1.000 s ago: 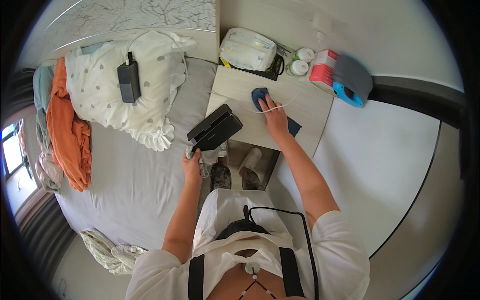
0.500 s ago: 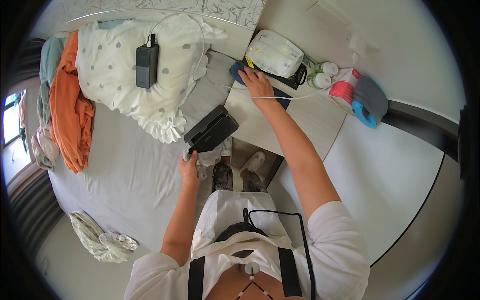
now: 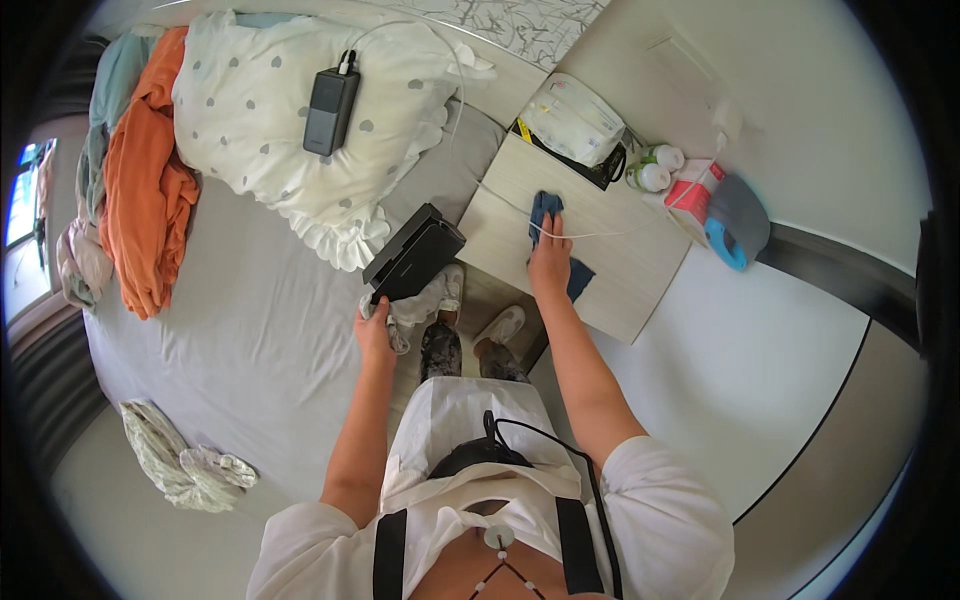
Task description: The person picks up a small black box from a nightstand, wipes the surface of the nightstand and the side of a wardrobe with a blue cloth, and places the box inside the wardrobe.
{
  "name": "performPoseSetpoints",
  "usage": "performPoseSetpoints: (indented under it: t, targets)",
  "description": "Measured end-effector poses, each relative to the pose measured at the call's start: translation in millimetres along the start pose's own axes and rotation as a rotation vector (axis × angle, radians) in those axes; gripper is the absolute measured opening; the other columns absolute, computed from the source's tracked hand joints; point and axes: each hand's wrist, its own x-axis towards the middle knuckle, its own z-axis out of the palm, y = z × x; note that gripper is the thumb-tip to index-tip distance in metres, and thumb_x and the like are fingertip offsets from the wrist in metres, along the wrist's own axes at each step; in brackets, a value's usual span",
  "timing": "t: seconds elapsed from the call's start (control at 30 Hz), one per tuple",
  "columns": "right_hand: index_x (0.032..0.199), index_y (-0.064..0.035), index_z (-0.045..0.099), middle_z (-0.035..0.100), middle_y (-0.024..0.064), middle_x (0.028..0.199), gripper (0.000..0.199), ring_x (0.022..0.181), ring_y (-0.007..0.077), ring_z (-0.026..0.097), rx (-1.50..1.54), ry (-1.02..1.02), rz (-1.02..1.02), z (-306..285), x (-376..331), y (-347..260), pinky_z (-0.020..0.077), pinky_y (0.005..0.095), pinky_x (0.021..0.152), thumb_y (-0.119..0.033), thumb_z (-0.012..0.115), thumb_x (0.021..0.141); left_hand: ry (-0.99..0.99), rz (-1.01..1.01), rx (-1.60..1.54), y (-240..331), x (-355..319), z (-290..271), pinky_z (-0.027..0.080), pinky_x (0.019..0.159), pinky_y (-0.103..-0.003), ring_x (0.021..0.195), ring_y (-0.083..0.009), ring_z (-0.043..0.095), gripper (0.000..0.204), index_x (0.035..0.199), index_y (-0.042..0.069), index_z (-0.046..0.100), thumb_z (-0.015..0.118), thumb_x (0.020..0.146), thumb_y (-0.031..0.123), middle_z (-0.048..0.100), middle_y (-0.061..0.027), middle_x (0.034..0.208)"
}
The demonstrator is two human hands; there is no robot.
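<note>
Your right hand [image 3: 550, 262] slid nearer, flat on blue cloth [image 3: 545, 212], wiping bedside table [image 3: 640, 270]; left hand [image 3: 375, 325] stays clamped on black box [image 3: 412, 255], perhaps also white rag.

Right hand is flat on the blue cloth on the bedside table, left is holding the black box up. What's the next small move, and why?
Probably sweep the blue cloth toward the table's bare near corner. The right hand presses it mid-top beside a thin white cable, and the left hand keeps the black box lifted clear.

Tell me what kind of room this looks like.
Most likely a bedroom: a bed with a grey sheet and a dotted white pillow, and a wooden bedside table that the right hand presses a blue cloth on.
</note>
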Motion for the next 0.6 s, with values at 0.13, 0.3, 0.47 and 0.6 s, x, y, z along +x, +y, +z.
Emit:
performPoseSetpoints:
  t: [0.13, 0.3, 0.47, 0.6]
  targets:
    - [0.134, -0.0051, 0.032, 0.030, 0.0165, 0.140, 0.065, 0.099, 0.0365, 0.046, -0.083, -0.165, -0.086, -6.0, -43.3, 1.9, 0.0440, 0.0389, 0.085, 0.005, 0.054, 0.073, 0.051, -0.014, 0.021, -3.2, 2.3, -9.9, 0.044, 0.066, -0.027, 0.073, -0.0118, 0.054, 0.022, 0.100, 0.002, 0.057, 0.065, 0.081, 0.009, 0.058, -0.0011, 0.084]
    - [0.136, -0.0071, 0.031, 0.024, 0.0137, 0.144, 0.068, 0.100, 0.0346, 0.045, -0.109, -0.294, -0.215, -10.2, -25.6, -19.3, 0.0437, 0.0373, 0.087, 0.007, 0.053, 0.073, 0.029, -0.023, 0.044, -5.0, 4.8, -15.0, 0.043, 0.067, -0.026, 0.075, -0.0115, 0.053, 0.024, 0.102, 0.002, 0.056, 0.065, 0.081, 0.009, 0.058, -0.0013, 0.086]
    - [0.138, -0.0099, 0.030, 0.026, 0.0107, 0.143, 0.072, 0.098, 0.0320, 0.045, -0.111, -0.242, -0.347, -1.8, -18.9, -48.9, 0.0467, 0.0346, 0.083, 0.007, 0.055, 0.072, 0.030, 0.006, 0.058, -0.9, 4.7, -10.1, 0.045, 0.068, -0.028, 0.078, -0.0139, 0.055, 0.027, 0.104, 0.001, 0.055, 0.066, 0.080, 0.009, 0.059, -0.0036, 0.089]
    - [0.137, -0.0127, 0.034, 0.029, 0.0060, 0.142, 0.065, 0.094, 0.0286, 0.047, -0.140, -0.240, -0.482, -1.5, -32.4, -35.4, 0.0494, 0.0321, 0.075, 0.005, 0.053, 0.077, 0.003, 0.018, 0.077, -3.4, 3.7, -4.9, 0.046, 0.070, -0.030, 0.081, -0.0154, 0.057, 0.029, 0.105, 0.001, 0.055, 0.066, 0.080, 0.009, 0.059, -0.0052, 0.092]
